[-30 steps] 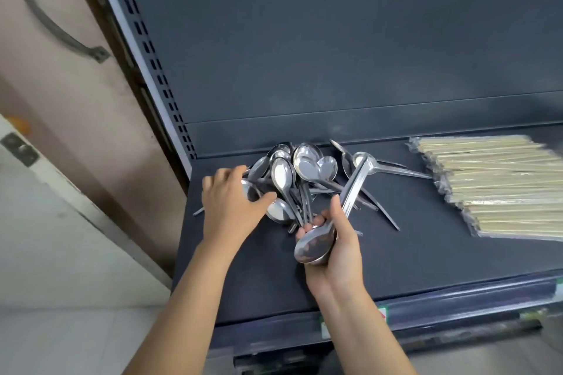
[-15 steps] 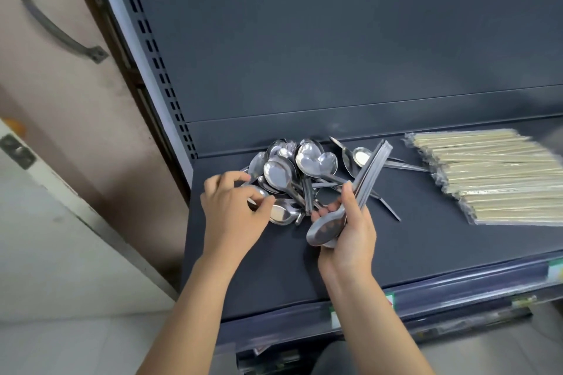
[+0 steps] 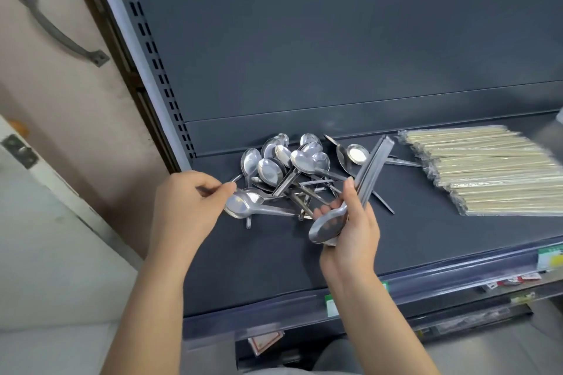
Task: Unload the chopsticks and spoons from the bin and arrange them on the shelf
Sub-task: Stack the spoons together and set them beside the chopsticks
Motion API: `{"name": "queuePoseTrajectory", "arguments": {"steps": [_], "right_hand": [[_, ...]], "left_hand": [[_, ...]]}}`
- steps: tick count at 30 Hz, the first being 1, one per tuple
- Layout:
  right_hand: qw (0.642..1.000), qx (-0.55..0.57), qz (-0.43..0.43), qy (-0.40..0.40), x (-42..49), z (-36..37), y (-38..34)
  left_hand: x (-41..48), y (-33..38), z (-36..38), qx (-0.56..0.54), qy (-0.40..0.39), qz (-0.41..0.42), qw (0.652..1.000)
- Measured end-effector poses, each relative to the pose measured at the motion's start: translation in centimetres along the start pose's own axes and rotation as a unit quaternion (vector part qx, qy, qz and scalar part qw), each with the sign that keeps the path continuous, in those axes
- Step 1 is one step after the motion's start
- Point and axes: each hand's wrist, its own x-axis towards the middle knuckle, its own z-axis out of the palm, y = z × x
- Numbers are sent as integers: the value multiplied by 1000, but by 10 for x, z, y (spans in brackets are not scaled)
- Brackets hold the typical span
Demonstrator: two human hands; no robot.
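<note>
Since the earlier frame the left hand (image 3: 185, 210) has drawn back from the spoon pile (image 3: 286, 167), now pinching the bowl end of one steel spoon (image 3: 243, 205) at its fingertips. Right hand (image 3: 350, 231) is closed around a nested stack of spoons (image 3: 344, 207), handles fanning up and away from it. Loose spoons lie tangled on the dark shelf (image 3: 274, 262) between and beyond both hands. Wrapped chopstick bundles (image 3: 487, 170) lie well to the right of the right hand.
</note>
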Motion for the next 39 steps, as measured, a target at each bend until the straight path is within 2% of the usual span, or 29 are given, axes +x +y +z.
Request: {"name": "queuePoseTrajectory", "arguments": {"steps": [6,11,14,17,21,25,28,31,33,35,37,39], "right_hand": [[1000,5,-15,11,6,-5,-15],[999,40,19,23,5,-8,-22],[997,63,49,-12,3,-6,-19],[988,95,98,-67,0,-3,-13],[974,100,156,-127,-6,1,-8],[975,117,170,-85,-5,-1,-7],[976,111,180,-51,1,-5,-8],[973,125,183,-61,5,-6,-11],[975,120,181,-53,7,-7,-11],[974,121,189,-34,10,-10,-10],[971,125,202,-36,11,-12,-10],[971,117,205,-46,11,-13,-9]], "left_hand": [[-1,-1,-32,-97,-59,-90,989],[0,1,-47,-281,-118,-134,943],[-4,12,-32,-348,-141,-137,916],[-18,29,3,-374,-147,-121,908],[-40,46,46,-331,-184,-77,922],[-48,45,66,-239,-179,-19,954],[-51,43,68,-232,-197,-12,952],[-52,45,64,-258,-209,-1,943],[-45,43,59,-246,-175,0,953],[-31,34,56,-172,-95,10,980],[-14,21,52,-38,-35,18,999],[-2,7,49,65,-53,-9,996]]}}
